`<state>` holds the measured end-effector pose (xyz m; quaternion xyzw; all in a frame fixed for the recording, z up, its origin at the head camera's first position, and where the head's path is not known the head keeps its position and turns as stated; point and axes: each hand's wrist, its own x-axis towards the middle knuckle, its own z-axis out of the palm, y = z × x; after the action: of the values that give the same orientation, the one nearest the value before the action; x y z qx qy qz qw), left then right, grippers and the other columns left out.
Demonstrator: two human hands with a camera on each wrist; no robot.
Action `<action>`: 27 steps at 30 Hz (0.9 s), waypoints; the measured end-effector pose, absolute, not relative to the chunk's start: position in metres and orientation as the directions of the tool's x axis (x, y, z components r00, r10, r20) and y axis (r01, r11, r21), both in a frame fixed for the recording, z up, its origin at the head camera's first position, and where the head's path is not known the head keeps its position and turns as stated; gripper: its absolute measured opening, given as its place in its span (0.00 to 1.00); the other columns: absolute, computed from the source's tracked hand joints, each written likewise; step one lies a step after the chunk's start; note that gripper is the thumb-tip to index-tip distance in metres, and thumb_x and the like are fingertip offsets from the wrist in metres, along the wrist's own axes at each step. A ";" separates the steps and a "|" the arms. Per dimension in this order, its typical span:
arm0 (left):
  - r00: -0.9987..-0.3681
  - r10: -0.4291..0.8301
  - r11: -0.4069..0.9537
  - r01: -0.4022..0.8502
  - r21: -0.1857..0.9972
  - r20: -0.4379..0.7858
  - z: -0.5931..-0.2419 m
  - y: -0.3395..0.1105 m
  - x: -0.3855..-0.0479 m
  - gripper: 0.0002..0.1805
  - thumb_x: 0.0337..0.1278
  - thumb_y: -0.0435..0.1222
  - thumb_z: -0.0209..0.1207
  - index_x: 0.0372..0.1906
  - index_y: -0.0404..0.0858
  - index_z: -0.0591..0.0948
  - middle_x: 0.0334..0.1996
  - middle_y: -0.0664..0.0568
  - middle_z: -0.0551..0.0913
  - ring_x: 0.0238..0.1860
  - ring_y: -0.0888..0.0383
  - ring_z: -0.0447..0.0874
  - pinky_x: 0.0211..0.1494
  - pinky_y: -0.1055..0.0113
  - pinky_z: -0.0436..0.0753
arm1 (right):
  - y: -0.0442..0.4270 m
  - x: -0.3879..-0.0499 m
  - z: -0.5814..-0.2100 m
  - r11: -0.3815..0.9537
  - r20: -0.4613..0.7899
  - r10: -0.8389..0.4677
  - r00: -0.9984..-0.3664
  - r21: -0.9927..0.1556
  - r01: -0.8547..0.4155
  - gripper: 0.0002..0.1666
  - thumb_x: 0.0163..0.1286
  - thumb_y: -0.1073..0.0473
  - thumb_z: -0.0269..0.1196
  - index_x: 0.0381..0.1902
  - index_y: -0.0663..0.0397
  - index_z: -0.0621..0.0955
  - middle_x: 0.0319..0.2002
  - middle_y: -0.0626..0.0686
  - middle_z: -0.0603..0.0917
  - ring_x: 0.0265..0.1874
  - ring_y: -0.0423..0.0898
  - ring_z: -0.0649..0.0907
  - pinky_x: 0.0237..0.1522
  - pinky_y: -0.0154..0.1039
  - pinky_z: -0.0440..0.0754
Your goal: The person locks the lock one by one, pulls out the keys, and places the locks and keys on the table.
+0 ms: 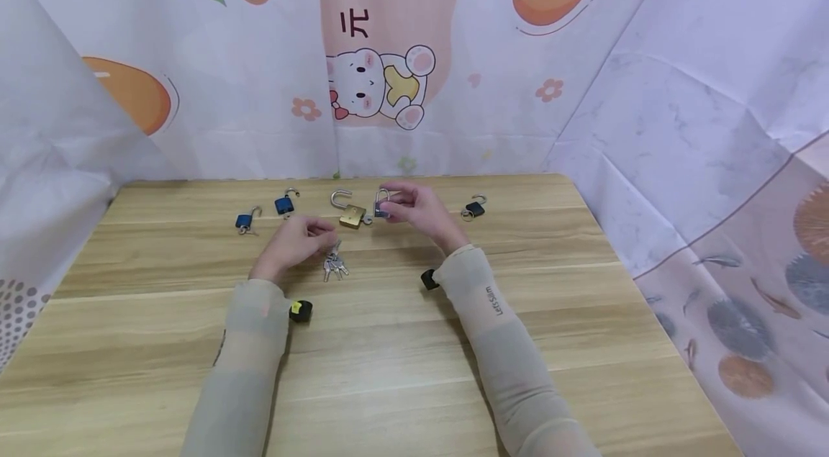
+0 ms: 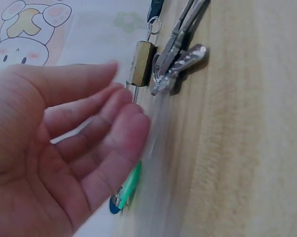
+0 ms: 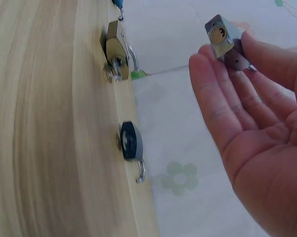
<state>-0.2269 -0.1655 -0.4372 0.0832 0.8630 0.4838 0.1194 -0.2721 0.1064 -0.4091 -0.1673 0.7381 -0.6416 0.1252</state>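
My right hand (image 1: pixel 417 211) pinches a small padlock (image 1: pixel 382 206) between thumb and fingers, raised off the table with its shackle upward. In the right wrist view the padlock's underside and brass keyhole (image 3: pixel 219 34) face the camera. My left hand (image 1: pixel 298 245) hovers with loosely bent fingers and a gap below the thumb; nothing is in its grasp. Just beside its fingertips a bunch of silver keys (image 1: pixel 334 266) lies on the table. Between the hands, farther back, lies a brass padlock (image 1: pixel 352 216) with its shackle open and a key ring at its base.
Two blue padlocks (image 1: pixel 244 220) with raised shackles lie at the back left of the wooden table (image 1: pixel 363 370). A black padlock (image 1: pixel 475 209) with an open shackle and a ring lies at the back right. A printed curtain (image 1: pixel 259 83) hangs behind the table's far edge.
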 end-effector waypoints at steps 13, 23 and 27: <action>-0.966 0.254 0.415 0.159 0.896 0.054 -0.425 -0.157 -0.228 0.19 0.70 0.44 0.63 0.55 0.34 0.84 0.46 0.42 0.87 0.42 0.49 0.82 0.41 0.67 0.80 | 0.071 -0.270 -0.415 0.162 -0.002 -0.387 -0.922 -0.985 -0.066 0.21 0.70 0.66 0.67 0.60 0.63 0.81 0.47 0.59 0.88 0.44 0.48 0.87 0.54 0.55 0.82; -0.964 0.264 0.355 0.130 0.926 0.034 -0.426 -0.158 -0.229 0.15 0.70 0.38 0.63 0.55 0.34 0.84 0.49 0.38 0.86 0.48 0.42 0.85 0.50 0.57 0.84 | 0.054 -0.268 -0.419 0.192 0.008 -0.416 -0.909 -0.977 -0.096 0.22 0.71 0.65 0.66 0.61 0.63 0.80 0.48 0.60 0.88 0.46 0.46 0.86 0.48 0.36 0.85; -0.962 0.271 0.328 0.118 0.937 0.027 -0.427 -0.159 -0.230 0.16 0.71 0.38 0.63 0.56 0.33 0.84 0.50 0.37 0.86 0.49 0.41 0.85 0.53 0.52 0.84 | 0.052 -0.268 -0.420 0.202 0.006 -0.413 -0.911 -0.974 -0.098 0.22 0.72 0.65 0.65 0.62 0.63 0.80 0.48 0.60 0.88 0.47 0.48 0.87 0.49 0.36 0.84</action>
<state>-0.2295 -0.1589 -0.4270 0.1200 0.8121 0.5671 0.0674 -0.2679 0.0520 -0.4200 -0.1670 0.7645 -0.6090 0.1292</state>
